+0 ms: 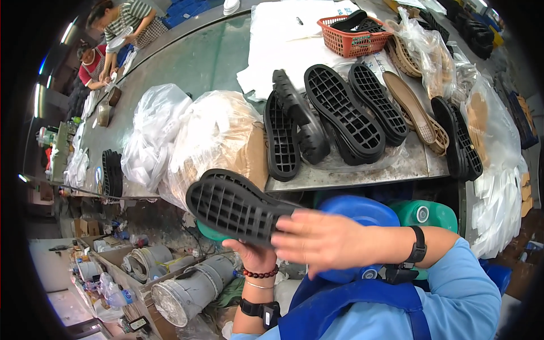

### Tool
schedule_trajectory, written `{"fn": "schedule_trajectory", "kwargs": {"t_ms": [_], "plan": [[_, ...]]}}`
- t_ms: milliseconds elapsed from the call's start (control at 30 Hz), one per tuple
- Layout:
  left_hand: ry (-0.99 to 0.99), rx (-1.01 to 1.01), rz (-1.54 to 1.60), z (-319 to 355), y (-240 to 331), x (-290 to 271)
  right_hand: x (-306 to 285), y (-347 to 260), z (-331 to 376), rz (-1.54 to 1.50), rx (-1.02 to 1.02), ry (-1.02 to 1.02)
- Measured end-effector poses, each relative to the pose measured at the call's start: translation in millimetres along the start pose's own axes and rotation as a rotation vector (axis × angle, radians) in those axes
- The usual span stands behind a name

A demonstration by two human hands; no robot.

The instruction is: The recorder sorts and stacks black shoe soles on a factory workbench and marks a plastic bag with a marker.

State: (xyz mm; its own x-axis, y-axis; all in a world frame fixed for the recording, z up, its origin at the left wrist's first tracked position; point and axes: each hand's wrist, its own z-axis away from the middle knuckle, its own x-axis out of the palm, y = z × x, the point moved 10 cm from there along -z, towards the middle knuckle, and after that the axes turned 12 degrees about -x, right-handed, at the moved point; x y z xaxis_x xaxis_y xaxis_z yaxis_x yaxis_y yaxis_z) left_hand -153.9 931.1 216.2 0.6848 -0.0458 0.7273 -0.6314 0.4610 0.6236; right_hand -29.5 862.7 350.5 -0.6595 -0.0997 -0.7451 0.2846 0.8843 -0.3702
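Note:
A black shoe sole [232,205] with a grid of square hollows is tilted in front of me, with a second black sole rim showing behind it. My left hand [253,256] grips it from below; most of the fingers are hidden behind it. Across the sole's right end lies my right hand [320,241], its fingers stretched out and slightly smeared by motion. Beyond, on the metal table [362,177], stand more black grid soles [343,107], some stacked or leaning on each other. A tan sole [413,107] lies to their right.
Plastic-wrapped bundles [212,133] sit left of the soles. A red basket [354,39] holds black soles at the back. Blue [362,211] and green [436,215] plastic containers stand under the table edge. White buckets [192,289] lie lower left. Two people work at the far left.

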Motion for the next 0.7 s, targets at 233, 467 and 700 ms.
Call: {"fn": "schedule_trajectory", "kwargs": {"t_ms": [233, 467, 700], "plan": [[-0.017, -0.048, 0.131, -1, -5, -20, -25, 133, 65, 0.368, 0.659, 0.271], [0.147, -0.043, 0.017, -10, -3, -38, -2, 175, 102, 0.398, 0.739, 0.398], [0.138, -0.028, -0.012, -20, 0, -28, 31, 124, 44, 0.244, 0.172, 0.161]]}}
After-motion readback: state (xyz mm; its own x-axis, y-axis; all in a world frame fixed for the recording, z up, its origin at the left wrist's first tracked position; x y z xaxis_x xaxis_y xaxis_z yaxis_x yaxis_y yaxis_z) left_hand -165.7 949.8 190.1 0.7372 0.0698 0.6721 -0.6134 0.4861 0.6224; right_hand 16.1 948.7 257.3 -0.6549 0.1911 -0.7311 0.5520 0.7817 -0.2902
